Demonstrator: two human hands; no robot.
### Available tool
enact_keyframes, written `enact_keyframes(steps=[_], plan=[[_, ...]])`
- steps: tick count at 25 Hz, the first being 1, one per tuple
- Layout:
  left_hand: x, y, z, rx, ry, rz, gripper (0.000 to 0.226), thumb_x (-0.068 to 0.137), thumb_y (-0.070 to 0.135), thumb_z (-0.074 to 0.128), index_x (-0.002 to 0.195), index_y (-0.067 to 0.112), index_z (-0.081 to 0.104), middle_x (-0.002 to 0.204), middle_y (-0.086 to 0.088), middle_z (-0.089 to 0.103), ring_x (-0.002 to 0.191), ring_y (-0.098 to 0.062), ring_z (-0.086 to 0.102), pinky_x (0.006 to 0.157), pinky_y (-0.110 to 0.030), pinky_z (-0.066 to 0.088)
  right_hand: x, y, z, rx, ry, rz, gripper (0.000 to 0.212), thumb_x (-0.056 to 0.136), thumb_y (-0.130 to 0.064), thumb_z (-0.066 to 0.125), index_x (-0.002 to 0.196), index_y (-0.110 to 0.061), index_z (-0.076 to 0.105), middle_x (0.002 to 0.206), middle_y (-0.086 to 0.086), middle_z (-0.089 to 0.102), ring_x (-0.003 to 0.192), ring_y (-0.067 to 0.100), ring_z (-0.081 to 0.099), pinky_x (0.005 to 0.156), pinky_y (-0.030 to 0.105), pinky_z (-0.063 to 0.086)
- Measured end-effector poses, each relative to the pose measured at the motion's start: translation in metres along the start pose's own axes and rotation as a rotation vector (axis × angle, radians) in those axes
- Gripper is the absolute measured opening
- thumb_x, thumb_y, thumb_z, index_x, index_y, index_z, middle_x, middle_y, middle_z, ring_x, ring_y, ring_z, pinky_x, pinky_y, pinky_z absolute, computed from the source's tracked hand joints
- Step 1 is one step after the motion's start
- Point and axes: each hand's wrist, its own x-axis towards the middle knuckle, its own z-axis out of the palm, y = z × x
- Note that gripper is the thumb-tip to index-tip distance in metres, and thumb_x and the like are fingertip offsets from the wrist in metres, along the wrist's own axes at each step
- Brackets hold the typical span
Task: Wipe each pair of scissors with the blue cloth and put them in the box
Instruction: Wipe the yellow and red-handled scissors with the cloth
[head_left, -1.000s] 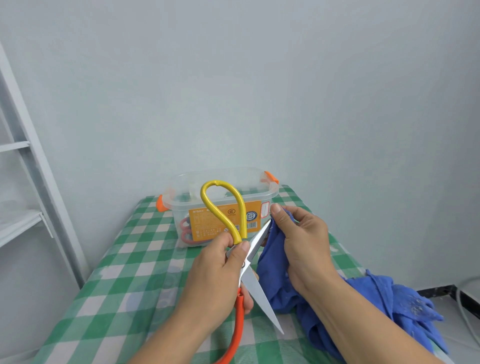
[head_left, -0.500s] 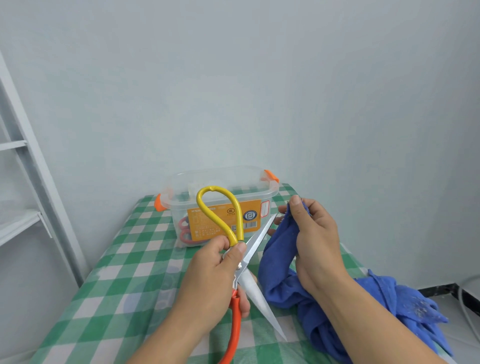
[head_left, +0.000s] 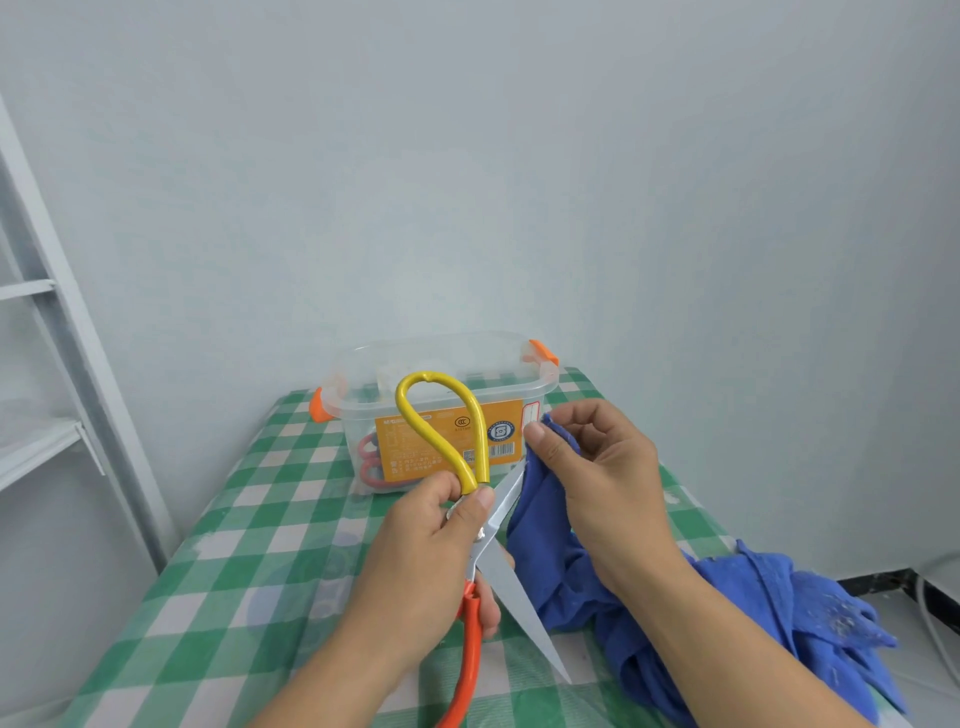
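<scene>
My left hand (head_left: 431, 561) grips a pair of scissors (head_left: 511, 592) at the pivot. The scissors are spread wide, with a yellow handle loop pointing up and an orange handle pointing down. My right hand (head_left: 597, 478) pinches the blue cloth (head_left: 550, 561) between thumb and fingers, right beside the upper blade. The cloth trails down to a heap on the table at the right. The clear plastic box (head_left: 447, 358) with orange clips stands behind, at the table's far end. Red-handled scissors (head_left: 371, 467) lie inside it.
A green and white checked tablecloth (head_left: 249, 571) covers the table. A white shelf frame (head_left: 62, 332) stands at the left. The wall is close behind the box. A white cable (head_left: 930, 608) runs along the floor at the right.
My right hand has lifted the cloth's edge slightly and loosened its fingers beside the upper blade. My left hand still holds the scissors in nearly the same place.
</scene>
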Motion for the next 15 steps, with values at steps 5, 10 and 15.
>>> enact_keyframes(steps=[5,10,15], plan=[[-0.001,-0.003,0.002,0.042,-0.006,0.02,0.022,0.104,0.025,0.051,0.092,0.005,0.051,0.043,-0.012,0.052,0.038,-0.031,0.056,0.048,-0.04,0.048,0.003,-0.003,-0.001,-0.002,0.128,0.012,0.011,0.092,-0.011,0.071,0.084,-0.01,0.064,0.076,-0.001,0.075,0.073,0.014,0.072,0.072,0.032,0.056],[-0.001,-0.004,0.003,0.006,-0.023,-0.025,0.021,0.103,0.026,0.053,0.089,0.01,0.054,0.046,-0.018,0.05,0.036,-0.031,0.055,0.043,-0.033,0.048,0.004,-0.001,-0.005,0.049,0.182,0.088,0.012,0.099,-0.023,0.063,0.092,-0.014,0.058,0.083,0.006,0.077,0.084,0.025,0.074,0.083,0.044,0.059],[0.0,-0.002,0.0,-0.036,-0.019,-0.042,0.021,0.102,0.025,0.054,0.087,0.011,0.053,0.047,-0.015,0.049,0.036,-0.03,0.055,0.04,-0.03,0.047,0.009,-0.005,-0.011,0.137,0.171,0.081,0.014,0.097,-0.02,0.066,0.085,-0.013,0.063,0.077,0.001,0.069,0.075,0.016,0.066,0.075,0.033,0.052]])
